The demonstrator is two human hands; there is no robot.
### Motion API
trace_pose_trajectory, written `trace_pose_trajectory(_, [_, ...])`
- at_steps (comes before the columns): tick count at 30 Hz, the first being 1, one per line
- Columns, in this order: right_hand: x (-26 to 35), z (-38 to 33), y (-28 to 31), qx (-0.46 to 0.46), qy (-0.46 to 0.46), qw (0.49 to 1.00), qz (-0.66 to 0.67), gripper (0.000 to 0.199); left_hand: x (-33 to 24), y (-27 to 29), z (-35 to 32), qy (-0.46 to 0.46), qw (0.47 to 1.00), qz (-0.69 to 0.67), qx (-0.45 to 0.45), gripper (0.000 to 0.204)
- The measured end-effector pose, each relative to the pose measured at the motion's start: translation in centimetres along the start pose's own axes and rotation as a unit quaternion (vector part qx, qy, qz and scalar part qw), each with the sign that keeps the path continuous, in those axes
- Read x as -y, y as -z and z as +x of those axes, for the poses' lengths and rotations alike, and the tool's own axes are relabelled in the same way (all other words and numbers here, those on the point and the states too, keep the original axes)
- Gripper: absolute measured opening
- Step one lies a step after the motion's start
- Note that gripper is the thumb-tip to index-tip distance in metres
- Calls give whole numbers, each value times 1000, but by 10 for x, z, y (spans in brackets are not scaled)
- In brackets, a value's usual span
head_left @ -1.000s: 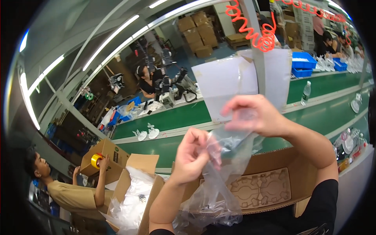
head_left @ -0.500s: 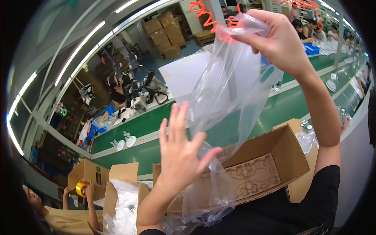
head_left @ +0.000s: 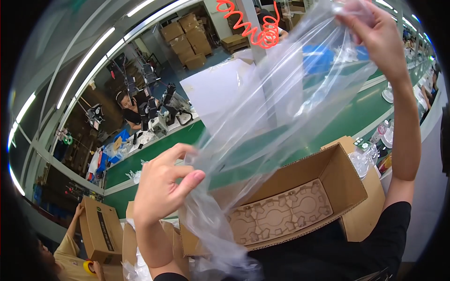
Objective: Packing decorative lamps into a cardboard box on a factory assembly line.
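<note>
A long, clear plastic bag point(head_left: 281, 112) stretches diagonally between my two hands. At the upper right, my right hand point(head_left: 382, 44) is raised and pinches its gathered top. My left hand point(head_left: 161, 185), lower on the left, has its fingers curled at the bag's side edge, with the thumb sticking out. The bag's loose lower end trails over the left part of an open cardboard box point(head_left: 349, 187). Inside the box, a brown moulded pulp tray point(head_left: 286, 210) lies flat on the bottom.
Beyond the box runs a green conveyor belt point(head_left: 187, 140) with white boards point(head_left: 220, 93) standing past it. A red coiled hose point(head_left: 267, 35) hangs above. At lower left, a co-worker handles a closed carton point(head_left: 101, 232) and yellow tape point(head_left: 89, 267). Clear packaging point(head_left: 363, 159) lies at right.
My right hand has moved up and right, spreading the bag wider. My left hand has gone left and curled from spread fingers onto the bag's edge. The co-worker's carton has tipped.
</note>
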State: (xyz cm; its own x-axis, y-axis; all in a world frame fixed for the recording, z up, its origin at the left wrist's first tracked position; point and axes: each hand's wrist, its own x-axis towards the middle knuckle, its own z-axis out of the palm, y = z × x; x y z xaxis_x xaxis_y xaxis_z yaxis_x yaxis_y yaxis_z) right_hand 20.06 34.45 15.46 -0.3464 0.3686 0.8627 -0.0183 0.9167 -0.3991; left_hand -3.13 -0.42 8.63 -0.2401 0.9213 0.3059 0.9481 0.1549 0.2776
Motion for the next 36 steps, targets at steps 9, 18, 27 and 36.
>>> trace_pose_trajectory(9, [-70, 16, 69, 11, -46, 995, -83, 25, 41, -46, -4, 57, 994, -96, -8, 21])
trace_pose_trajectory(18, [-94, -15, 86, 49, -94, 993, -49, 27, 80, -15, -25, 35, 927, -302, -217, 43])
trace_pose_trajectory(27, [-184, -187, 163, 92, -149, 978, 115, 30, 63, 26, -144, 14, 952, -291, -95, 42])
trace_pose_trajectory(36, [-116, -241, 109, 473, -222, 845, 113, 15, 35, -52, -117, 87, 827, -283, 477, 47])
